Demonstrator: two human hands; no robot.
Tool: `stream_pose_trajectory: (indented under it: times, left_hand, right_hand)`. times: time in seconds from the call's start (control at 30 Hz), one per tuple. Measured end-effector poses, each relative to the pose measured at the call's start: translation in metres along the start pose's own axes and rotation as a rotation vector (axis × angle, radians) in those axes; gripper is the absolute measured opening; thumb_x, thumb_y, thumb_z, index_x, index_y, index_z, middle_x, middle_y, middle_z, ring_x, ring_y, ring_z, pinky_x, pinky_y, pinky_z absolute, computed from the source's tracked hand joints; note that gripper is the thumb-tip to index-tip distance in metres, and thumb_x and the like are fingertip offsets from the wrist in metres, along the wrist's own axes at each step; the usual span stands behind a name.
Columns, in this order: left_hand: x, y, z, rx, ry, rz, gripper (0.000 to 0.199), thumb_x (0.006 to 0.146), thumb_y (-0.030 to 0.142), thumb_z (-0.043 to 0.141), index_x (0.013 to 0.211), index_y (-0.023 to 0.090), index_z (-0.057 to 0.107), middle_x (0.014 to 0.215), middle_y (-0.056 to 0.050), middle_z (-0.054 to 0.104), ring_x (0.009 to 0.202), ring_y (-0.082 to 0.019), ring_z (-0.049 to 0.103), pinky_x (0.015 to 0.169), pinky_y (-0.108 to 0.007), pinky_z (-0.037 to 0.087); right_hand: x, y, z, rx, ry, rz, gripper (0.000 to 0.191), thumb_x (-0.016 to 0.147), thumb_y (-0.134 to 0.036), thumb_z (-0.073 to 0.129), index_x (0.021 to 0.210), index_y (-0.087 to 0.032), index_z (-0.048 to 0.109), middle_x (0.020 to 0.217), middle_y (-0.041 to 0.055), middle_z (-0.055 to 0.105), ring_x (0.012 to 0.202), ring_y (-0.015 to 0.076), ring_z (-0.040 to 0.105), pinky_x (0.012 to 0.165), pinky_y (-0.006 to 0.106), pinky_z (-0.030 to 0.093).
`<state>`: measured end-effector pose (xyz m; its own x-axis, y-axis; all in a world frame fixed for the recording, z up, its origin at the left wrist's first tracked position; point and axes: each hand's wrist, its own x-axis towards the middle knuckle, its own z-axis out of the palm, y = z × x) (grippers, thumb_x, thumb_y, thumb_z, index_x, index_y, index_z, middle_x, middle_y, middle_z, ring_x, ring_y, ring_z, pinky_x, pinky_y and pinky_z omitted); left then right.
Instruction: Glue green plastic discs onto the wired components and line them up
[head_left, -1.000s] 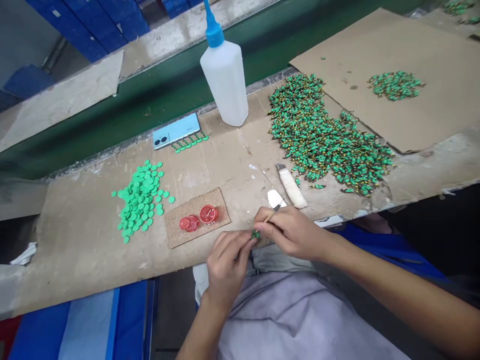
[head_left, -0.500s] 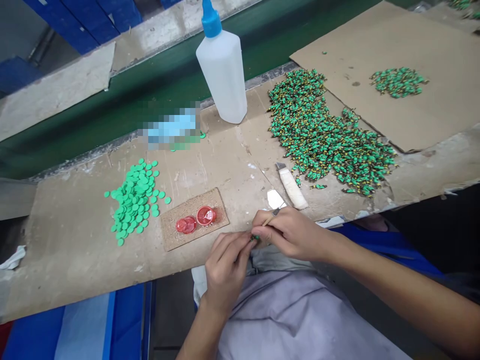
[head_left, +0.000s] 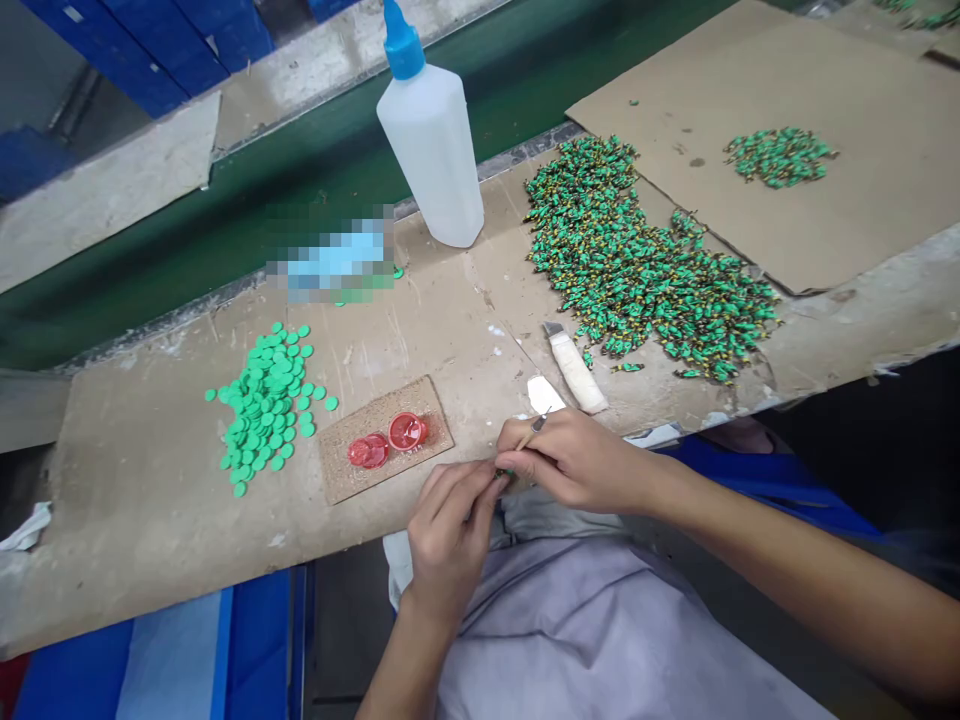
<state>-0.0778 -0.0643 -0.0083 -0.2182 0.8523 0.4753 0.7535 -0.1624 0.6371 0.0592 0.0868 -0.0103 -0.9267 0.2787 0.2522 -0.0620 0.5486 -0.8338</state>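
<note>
At the table's front edge, my left hand (head_left: 450, 520) is closed, its fingertips pinching a tiny green and dark figurine (head_left: 502, 474) that is mostly hidden. Right beside it, my right hand (head_left: 577, 458) grips a thin wooden-handled tool (head_left: 538, 424); a metal piece shows at its upper end. The fingertips of both hands meet around the figurine. Just beyond them lie a white scrap (head_left: 541, 394) and a blade with a wrapped white handle (head_left: 574, 367). To the left, a small brown board (head_left: 341, 484) bears two red cups (head_left: 408, 432), one of them apparently tipped or crushed.
Green discs (head_left: 262, 400) are heaped on the left. A large heap of green and dark figurines (head_left: 645, 260) covers the right, with a smaller pile (head_left: 780, 157) on a cardboard sheet (head_left: 885, 200). A white squeeze bottle (head_left: 435, 150) with a blue cap stands at the back.
The view has shifted slightly, so the table things appear a little further left. Both hands keep their grip, and the tool in my right hand is tilted slightly differently.
</note>
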Motion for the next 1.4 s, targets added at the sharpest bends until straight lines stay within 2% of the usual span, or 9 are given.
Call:
stream_pose_trajectory:
  times: [0.73,1.13,1.27,1.4]
  left_hand:
    - [-0.002,-0.002,0.001,-0.046,-0.008,-0.028,0.021,0.09,-0.003,0.068,0.1,0.015,0.068,0.094,-0.005,0.073,0.086,-0.015,0.066,0.081,-0.028,0.055]
    - [-0.001,0.0,0.0,-0.035,-0.017,-0.033,0.02,0.09,-0.001,0.07,0.101,0.016,0.067,0.092,-0.004,0.073,0.085,-0.015,0.066,0.08,-0.027,0.054]
    - [-0.001,0.0,-0.001,-0.042,-0.028,-0.044,0.02,0.09,0.0,0.069,0.101,0.016,0.068,0.093,-0.004,0.074,0.085,-0.015,0.066,0.079,-0.028,0.055]
    - [0.0,0.0,-0.001,-0.044,-0.005,-0.028,0.022,0.089,0.0,0.07,0.104,0.016,0.068,0.094,-0.005,0.074,0.086,-0.016,0.067,0.079,-0.029,0.056]
  right_hand:
    - [-0.001,-0.002,-0.001,-0.001,0.012,0.004,0.04,0.109,-0.026,0.045,0.079,-0.013,0.07,0.084,0.0081,0.073,0.078,0.017,0.07,0.073,0.026,0.049]
    - [0.002,-0.002,0.001,-0.047,0.032,-0.092,0.04,0.11,-0.027,0.042,0.081,-0.016,0.067,0.083,0.0058,0.073,0.074,0.0157,0.068,0.071,0.026,0.05]
    - [0.003,-0.005,-0.004,-0.038,0.003,-0.01,0.041,0.11,-0.029,0.043,0.078,-0.016,0.065,0.079,0.0051,0.072,0.069,0.0147,0.065,0.066,0.026,0.046]
    - [0.002,-0.009,-0.008,0.034,0.025,0.069,0.036,0.109,-0.027,0.042,0.081,-0.016,0.063,0.081,0.0044,0.07,0.069,0.0133,0.064,0.067,0.024,0.046]
